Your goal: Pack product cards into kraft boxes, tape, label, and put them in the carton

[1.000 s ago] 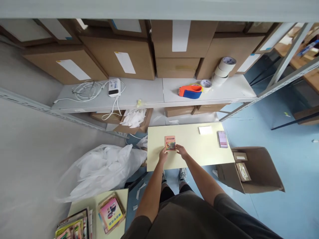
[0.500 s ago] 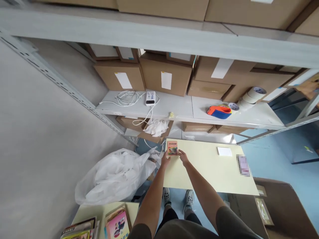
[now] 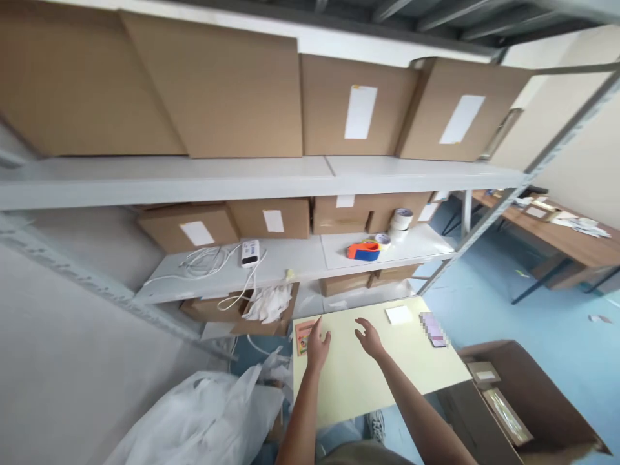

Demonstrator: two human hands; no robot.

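An orange-pink, picture-covered paper booklet (image 3: 301, 337) lies flat at the pale-yellow rectangular tabletop's (image 3: 349, 384) left edge, apparently for steadiness; the left grip (image 3: 317, 349) overlaps its right side, fingers spread, released, contact unclear; the right grip (image 3: 371, 340) hovers, loosely curled, holding nothing; a flat white rectangular card (image 3: 398, 315) lies farther right, seemingly outside the hands' working room.

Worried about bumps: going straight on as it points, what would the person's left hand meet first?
The left hand would probably meet the pale grey metal shelving beyond the rectangular pale yellow tabletop, though height and depth are unclear.
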